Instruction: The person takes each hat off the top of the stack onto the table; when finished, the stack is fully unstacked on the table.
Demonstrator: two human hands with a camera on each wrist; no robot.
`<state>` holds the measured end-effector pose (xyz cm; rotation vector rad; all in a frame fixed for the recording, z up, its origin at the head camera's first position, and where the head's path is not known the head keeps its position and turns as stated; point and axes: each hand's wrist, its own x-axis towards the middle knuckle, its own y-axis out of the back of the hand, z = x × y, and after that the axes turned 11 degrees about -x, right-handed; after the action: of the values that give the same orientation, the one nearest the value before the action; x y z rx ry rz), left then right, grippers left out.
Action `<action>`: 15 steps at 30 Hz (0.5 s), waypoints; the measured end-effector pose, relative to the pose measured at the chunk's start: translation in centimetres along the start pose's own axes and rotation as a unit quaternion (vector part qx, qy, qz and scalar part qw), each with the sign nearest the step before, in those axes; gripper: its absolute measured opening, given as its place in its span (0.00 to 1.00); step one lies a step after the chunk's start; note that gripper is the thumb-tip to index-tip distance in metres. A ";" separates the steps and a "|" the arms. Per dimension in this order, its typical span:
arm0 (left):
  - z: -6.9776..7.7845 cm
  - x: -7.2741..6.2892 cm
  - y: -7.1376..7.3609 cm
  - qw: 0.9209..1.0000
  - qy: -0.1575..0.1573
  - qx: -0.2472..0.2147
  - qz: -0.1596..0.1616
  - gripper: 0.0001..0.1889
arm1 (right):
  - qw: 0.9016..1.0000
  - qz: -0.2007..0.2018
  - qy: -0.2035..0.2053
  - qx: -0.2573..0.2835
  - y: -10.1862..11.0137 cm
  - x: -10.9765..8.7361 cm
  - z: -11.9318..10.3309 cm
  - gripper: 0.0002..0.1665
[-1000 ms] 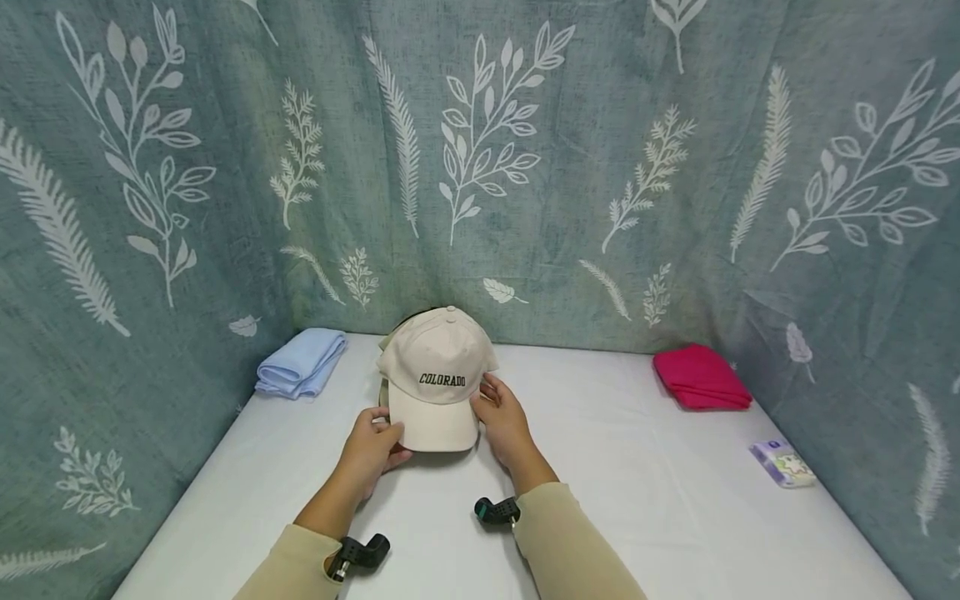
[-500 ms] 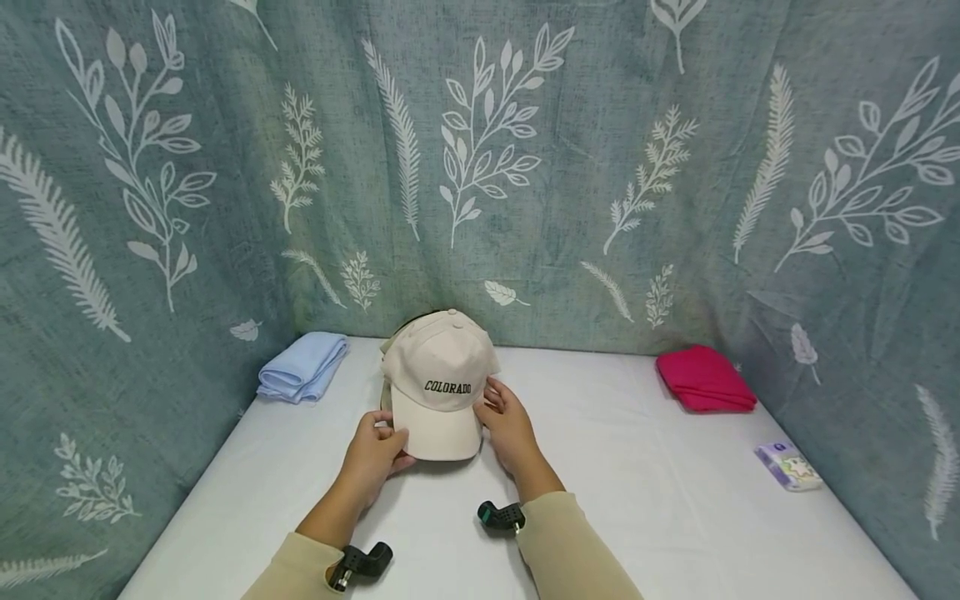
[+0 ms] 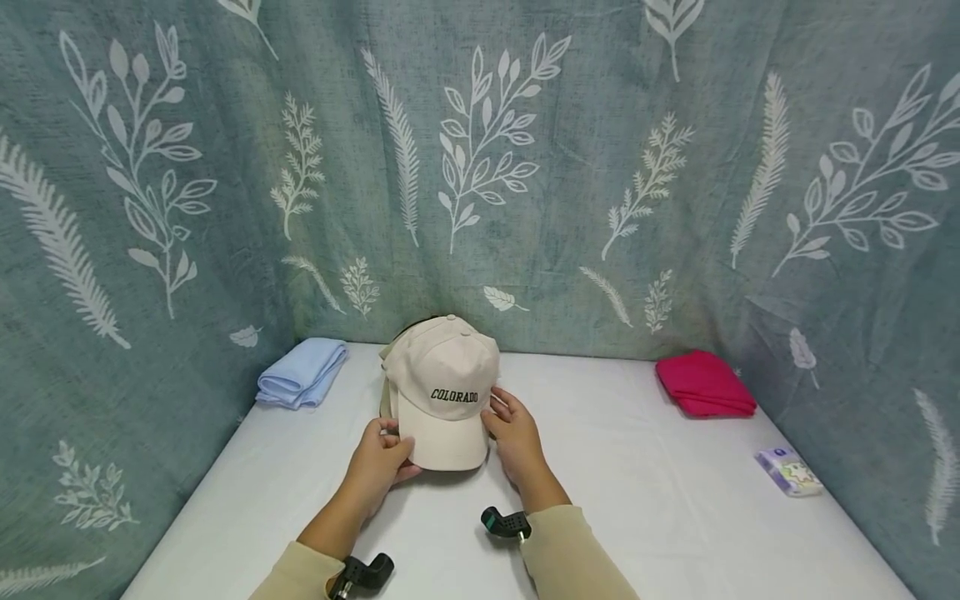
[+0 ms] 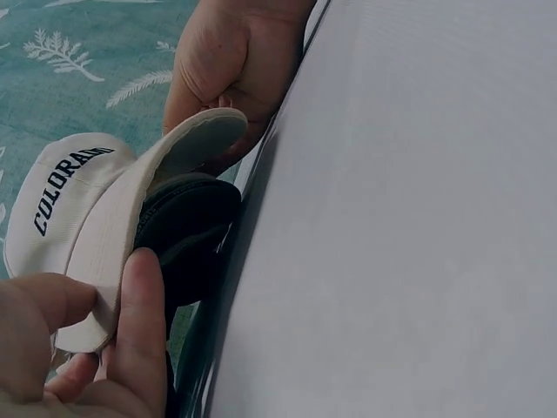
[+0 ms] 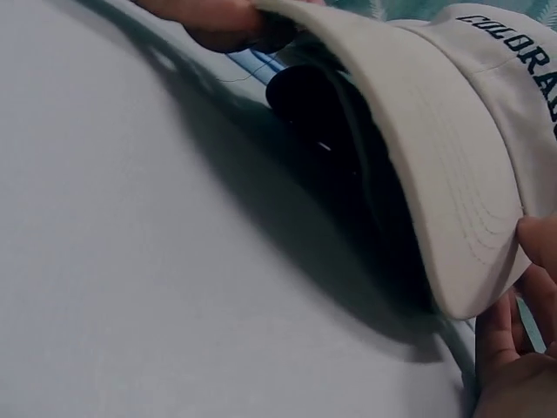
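Fingers pinch the cream cap by both edges of its brim;
from afar I see the left hand and right hand each with the thumb on top and other fingers behind the edge; I judge this paired grip steadies the cap and holds its lettering face-on; it is near the back of the white table, just over darker brims, perhaps other caps; the blue cloth and red cloth lie well apart at either side, giving the work room, I suppose.

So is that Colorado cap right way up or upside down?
Right way up: in the head view, the cap shows its crown above its brim, lettering upright.
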<state>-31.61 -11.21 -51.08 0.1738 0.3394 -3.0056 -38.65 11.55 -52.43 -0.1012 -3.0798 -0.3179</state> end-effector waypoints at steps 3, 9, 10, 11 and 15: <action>-0.1 -0.1 0.0 1.000 -0.002 -0.003 -0.003 0.24 | 1.000 0.000 0.010 -0.011 0.2 -0.3 -0.1 0.32; 0.1 -0.3 -0.3 1.000 -0.002 -0.005 -0.006 0.25 | 0.999 0.010 0.019 -0.024 0.9 -0.4 -0.3 0.32; 0.1 -0.3 -0.5 1.000 -0.002 -0.004 -0.005 0.24 | 0.999 0.012 0.019 -0.025 1.0 -0.5 -0.4 0.32; 0.2 -0.4 -0.6 1.000 -0.002 -0.006 -0.005 0.24 | 0.999 0.014 0.017 -0.023 1.1 -0.6 -0.4 0.32; 0.4 -0.6 -1.2 1.000 -0.008 -0.006 -0.005 0.24 | 1.000 0.023 0.006 -0.019 1.7 -0.8 -0.5 0.32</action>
<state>-31.18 -10.07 -50.39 0.1463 0.3566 -3.0125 -37.73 13.04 -51.68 -0.1707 -3.0543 -0.3725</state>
